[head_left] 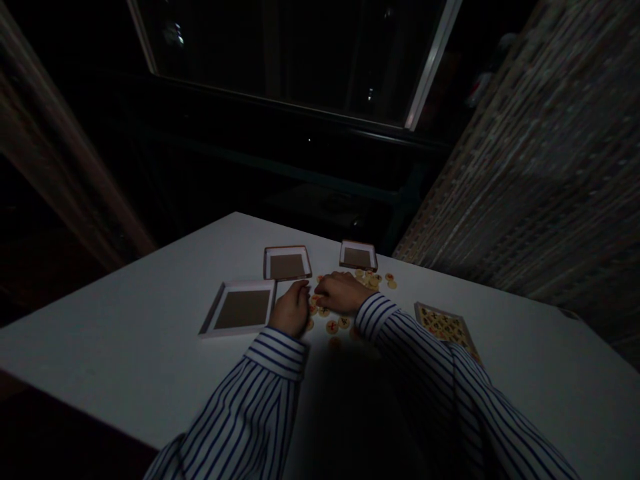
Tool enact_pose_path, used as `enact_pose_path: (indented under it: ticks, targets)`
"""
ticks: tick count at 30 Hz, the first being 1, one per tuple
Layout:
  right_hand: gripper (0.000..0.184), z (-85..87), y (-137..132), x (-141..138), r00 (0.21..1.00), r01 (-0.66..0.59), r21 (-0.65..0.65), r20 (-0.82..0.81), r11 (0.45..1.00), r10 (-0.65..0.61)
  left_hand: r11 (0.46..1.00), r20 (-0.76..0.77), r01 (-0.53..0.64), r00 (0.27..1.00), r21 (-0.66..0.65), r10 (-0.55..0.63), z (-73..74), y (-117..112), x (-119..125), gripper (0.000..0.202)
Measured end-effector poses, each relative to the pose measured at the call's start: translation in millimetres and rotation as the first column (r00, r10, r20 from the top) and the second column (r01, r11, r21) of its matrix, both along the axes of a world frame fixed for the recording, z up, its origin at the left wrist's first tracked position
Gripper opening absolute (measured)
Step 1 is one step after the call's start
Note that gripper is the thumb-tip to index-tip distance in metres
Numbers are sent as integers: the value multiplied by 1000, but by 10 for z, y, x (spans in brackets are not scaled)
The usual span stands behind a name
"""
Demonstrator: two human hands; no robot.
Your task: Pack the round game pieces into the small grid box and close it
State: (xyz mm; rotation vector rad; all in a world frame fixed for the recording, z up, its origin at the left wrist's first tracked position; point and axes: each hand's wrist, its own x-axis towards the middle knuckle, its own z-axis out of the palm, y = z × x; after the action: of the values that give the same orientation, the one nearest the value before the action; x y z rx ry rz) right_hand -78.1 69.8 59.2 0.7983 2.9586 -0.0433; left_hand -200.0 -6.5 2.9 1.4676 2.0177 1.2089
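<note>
Round xiangqi pieces (332, 327) with red or dark characters lie scattered on the white table between and around my hands. My left hand (291, 311) rests at the left edge of the pieces, fingers curled together; what they hold, if anything, is hidden. Over the pieces, my right hand (342, 292) reaches leftward, its fingers bent down and closed among them, with the fingertips close to my left hand. Whether a piece is in those fingers cannot be made out. More pieces (373, 280) lie in a loose heap beyond my right hand.
An open white-walled box part (273, 285) stands left of my left hand. Two smaller brown-rimmed trays (263, 265) (375, 261) sit farther back. A shallow box filled with pieces (443, 323) lies right, beside my sleeve. The white table (150, 320) ends before a dark window; curtains (505, 153) hang right.
</note>
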Motion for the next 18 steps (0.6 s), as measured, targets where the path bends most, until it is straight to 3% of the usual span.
enact_pose_path:
  ticks: [10, 18]
  targets:
    - [28, -76, 60, -22, 999, -30, -1, -25, 1000, 30, 1000, 48, 7, 999, 11, -8, -9, 8, -4, 36]
    - [28, -45, -20, 0, 999, -43, 76, -27, 996, 46, 996, 251, -15, 968, 89, -7, -123, 68, -42, 34]
